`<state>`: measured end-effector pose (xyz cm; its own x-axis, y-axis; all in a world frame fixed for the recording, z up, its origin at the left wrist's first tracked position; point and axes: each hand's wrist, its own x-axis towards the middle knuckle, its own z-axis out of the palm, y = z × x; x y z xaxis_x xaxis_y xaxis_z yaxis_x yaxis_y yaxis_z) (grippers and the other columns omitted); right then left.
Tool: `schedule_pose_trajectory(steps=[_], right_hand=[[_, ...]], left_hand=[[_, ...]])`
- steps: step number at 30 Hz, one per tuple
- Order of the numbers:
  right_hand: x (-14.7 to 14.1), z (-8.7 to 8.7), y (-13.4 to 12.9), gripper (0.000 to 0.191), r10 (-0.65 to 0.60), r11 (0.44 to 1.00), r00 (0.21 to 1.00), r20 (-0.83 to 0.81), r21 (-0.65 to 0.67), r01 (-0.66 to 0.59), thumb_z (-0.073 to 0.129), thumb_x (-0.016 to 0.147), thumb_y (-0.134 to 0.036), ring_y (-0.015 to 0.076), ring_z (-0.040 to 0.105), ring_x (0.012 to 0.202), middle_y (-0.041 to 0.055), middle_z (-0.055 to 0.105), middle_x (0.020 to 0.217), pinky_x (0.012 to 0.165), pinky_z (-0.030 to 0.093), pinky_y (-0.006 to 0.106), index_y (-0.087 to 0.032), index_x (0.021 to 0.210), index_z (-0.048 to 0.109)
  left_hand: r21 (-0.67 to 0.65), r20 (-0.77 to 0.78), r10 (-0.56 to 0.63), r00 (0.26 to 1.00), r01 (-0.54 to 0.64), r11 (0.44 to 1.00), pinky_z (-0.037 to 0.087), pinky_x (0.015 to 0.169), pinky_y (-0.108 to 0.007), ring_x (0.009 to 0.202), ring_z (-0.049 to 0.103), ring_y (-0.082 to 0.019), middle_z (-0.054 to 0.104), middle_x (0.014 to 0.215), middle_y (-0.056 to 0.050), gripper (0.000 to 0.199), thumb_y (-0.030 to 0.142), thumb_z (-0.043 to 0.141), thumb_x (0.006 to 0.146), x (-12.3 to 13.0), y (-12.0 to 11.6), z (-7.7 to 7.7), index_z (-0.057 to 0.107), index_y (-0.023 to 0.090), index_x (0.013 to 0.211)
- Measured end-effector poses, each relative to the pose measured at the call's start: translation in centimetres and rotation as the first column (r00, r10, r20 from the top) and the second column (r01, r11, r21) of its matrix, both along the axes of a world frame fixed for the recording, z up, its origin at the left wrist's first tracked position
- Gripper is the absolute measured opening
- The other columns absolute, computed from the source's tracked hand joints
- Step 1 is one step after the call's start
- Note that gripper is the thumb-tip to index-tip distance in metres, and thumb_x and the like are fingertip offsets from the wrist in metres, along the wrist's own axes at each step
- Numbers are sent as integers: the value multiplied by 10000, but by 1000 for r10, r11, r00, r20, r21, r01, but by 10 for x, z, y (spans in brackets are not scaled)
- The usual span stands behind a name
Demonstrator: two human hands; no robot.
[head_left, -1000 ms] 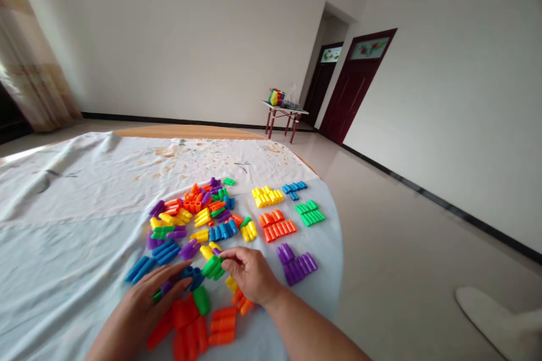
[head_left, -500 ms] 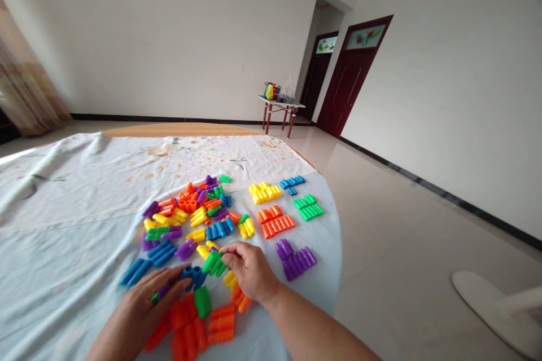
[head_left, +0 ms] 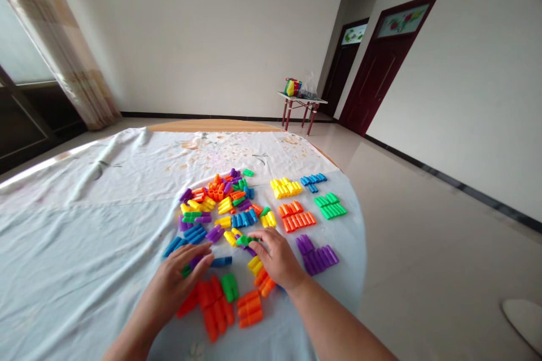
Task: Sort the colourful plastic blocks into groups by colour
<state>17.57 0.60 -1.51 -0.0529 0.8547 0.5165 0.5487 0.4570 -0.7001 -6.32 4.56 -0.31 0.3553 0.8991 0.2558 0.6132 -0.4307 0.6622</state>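
Note:
My right hand (head_left: 275,256) pinches a green piece (head_left: 245,241) over the middle of the pile. Low over the near left of the pile, my left hand (head_left: 184,271) has its fingers apart, beside a blue piece (head_left: 221,262); nothing shows in its grip. Red-orange pieces (head_left: 215,304), a green piece (head_left: 230,287) and an orange piece (head_left: 250,309) lie near me. Farther off is a mixed pile with yellow pieces (head_left: 225,205) and blue pieces (head_left: 244,218). On the right, groups by colour stand apart: yellow (head_left: 285,188), blue (head_left: 313,181), orange (head_left: 297,217), green (head_left: 330,206) and purple (head_left: 317,256).
A pale cloth (head_left: 118,225) with folds covers the round table. Beyond it, a small side table (head_left: 302,98) holds a colourful bag (head_left: 292,87) and clear plastic. A curtain (head_left: 80,62) hangs at the left, and a dark red door (head_left: 383,62) stands at the right.
The view has swung left, shifting the scene rightward. The green piece in my right hand has tilted. My left hand has come away from the blue piece, which now lies flatter.

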Motion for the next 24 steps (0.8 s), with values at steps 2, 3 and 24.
schedule_pose_trajectory(steps=[2, 3, 24], right_hand=[[1, 0, 0, 163, 21, 999, 997, 77, 26, -23, 537, 888, -246, 187, 596, 949, 59, 662, 971, 865, 477, 347, -207, 1023, 618], [2, 0, 0, 157, 30, 999, 994, 105, 29, -34, 552, 877, -225, 187, 590, 959, 58, 659, 983, 878, 472, 351, -208, 1018, 620], [8, -3, 7, 398, -18, 997, 971, 237, -74, 36, 586, 801, -101, 210, 549, 1007, 86, 628, 1036, 925, 455, 379, -182, 1191, 581]], left_hand=[[5, 38, 53, 998, -54, 999, 511, 833, -275, 941, 638, -190, 697, 1027, -30, 388, 530, 537, 760, -8, 2, -1, 689, 263, 996], [9, 61, 91, 994, -92, 996, 510, 831, -275, 947, 636, -194, 695, 1034, -31, 399, 535, 530, 761, -12, 3, -2, 685, 253, 996], [-341, 107, 659, 744, -595, 727, 411, 977, -347, 1037, 594, -225, 723, 917, 19, 435, 505, 503, 755, -56, 18, 0, 654, 198, 1024]])
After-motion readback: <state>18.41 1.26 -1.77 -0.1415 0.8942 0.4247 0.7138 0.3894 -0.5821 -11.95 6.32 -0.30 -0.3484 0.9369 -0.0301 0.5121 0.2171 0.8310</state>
